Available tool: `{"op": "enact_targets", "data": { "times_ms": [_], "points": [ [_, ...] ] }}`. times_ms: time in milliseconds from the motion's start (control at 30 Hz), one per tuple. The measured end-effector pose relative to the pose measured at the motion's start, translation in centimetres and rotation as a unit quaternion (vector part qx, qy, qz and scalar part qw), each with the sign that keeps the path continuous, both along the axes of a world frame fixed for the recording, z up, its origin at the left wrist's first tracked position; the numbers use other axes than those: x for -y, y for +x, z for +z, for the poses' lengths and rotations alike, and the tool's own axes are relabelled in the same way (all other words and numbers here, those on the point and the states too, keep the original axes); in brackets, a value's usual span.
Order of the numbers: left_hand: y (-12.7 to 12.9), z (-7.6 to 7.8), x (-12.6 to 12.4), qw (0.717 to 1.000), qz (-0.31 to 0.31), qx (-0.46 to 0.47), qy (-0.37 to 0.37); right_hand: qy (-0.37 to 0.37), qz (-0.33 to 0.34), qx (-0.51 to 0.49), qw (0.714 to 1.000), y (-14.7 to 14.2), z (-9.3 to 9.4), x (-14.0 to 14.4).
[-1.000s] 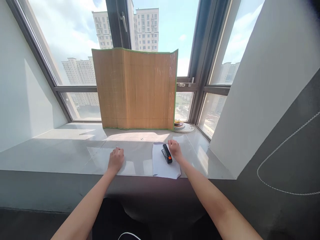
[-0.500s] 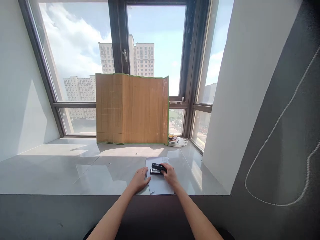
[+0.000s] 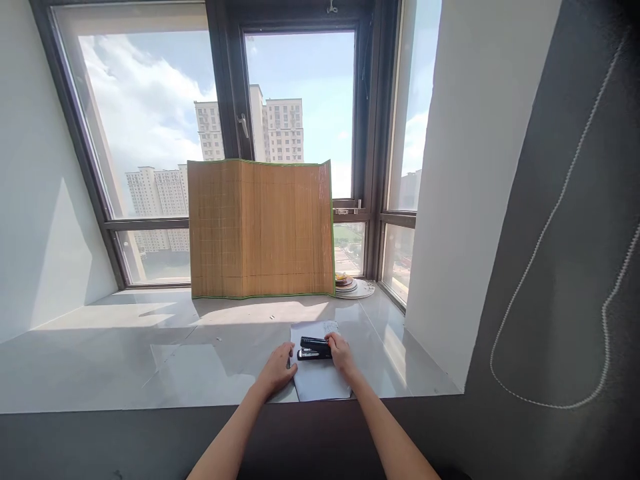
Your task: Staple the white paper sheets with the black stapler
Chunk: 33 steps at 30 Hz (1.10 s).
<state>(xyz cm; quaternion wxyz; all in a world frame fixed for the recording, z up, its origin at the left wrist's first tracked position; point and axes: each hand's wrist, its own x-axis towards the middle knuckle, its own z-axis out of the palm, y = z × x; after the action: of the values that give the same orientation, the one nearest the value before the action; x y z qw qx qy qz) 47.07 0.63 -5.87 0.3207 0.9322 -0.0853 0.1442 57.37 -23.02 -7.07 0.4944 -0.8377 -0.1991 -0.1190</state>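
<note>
A black stapler (image 3: pixel 314 345) lies across white paper (image 3: pixel 323 381) on the window sill, its jaws apart and pointing left. My right hand (image 3: pixel 342 353) grips the stapler's rear end, fingers closed around it. At the paper's left edge rests my left hand (image 3: pixel 278 369), thumb and fingers apart, holding nothing that I can see. The tip of that thumb is close to the stapler's front. Part of the stapler's back end is hidden by my right hand.
A folded bamboo mat (image 3: pixel 285 230) stands upright against the window. Behind its right edge are stacked plates (image 3: pixel 353 288). Small white bits lie on the tiled sill (image 3: pixel 200 367). A beaded cord (image 3: pixel 537 247) hangs on the right by the grey wall.
The camera view has tilted up slightly, so the scene sits lower. My right hand keeps its hold on the stapler, and my left hand stays at the paper's edge.
</note>
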Motion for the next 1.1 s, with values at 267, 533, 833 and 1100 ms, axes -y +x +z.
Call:
{"op": "enact_targets", "data": {
  "times_ms": [267,533,833,1100],
  "points": [
    [0.4,-0.7,-0.7,0.99,-0.011,-0.003,-0.137,0.048,0.012,-0.005,0.999,-0.2,0.1,-0.3],
    [0.7,-1.4,-1.3,0.988,-0.025,0.013,-0.153,0.058,-0.004,0.076,0.995,-1.2,1.7,0.5],
    [1.1,0.7,0.6,0.869,0.135,0.107,-0.464,-0.137,0.04,0.035,0.989,-2.8,2.7,-0.9],
    [1.8,0.2,-0.5,0.67,0.095,-0.044,-0.735,-0.12,0.026,0.184,0.975,-7.3,4.8,-3.9]
  ]
}}
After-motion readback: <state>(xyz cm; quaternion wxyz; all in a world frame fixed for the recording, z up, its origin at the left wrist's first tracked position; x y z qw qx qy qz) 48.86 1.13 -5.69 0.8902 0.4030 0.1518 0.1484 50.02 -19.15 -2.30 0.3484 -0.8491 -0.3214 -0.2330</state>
